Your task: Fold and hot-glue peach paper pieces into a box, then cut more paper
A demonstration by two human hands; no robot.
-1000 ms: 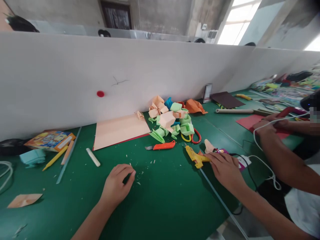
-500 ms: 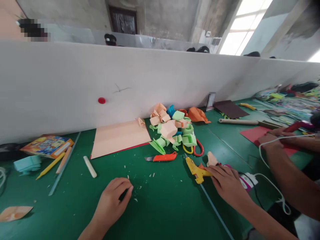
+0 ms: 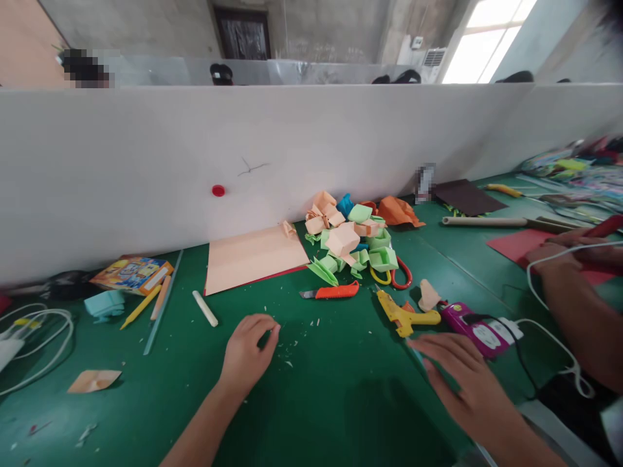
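My left hand [image 3: 249, 355] is over the green table, thumb and fingertips brought together in a loop; whatever lies between the tips, if anything, is too small to make out. Small white scraps are scattered beside it. My right hand [image 3: 462, 376], fingers stretched and thumb apart, hovers just below the yellow glue gun [image 3: 403, 314]. A clear glue stick [image 3: 415, 353] runs from the gun's rear and passes under that hand. An orange box cutter [image 3: 338, 291] with its blade out lies between the hands, farther back. A white stick [image 3: 205, 308] lies beyond my left hand.
Folded paper pieces [image 3: 343, 239] are heaped by the white partition [image 3: 146, 162], over scissors [image 3: 402, 274]. Peach paper sheets [image 3: 253, 259] lie left of them. A purple power strip [image 3: 477, 329] with cords sits at right, near another person's arm [image 3: 574, 305]. A crayon box [image 3: 134, 274] is at left.
My right hand has come off the glue gun's handle and moved down toward me, fingers spreading. My left hand keeps its curled shape. The whole view has shifted slightly left.
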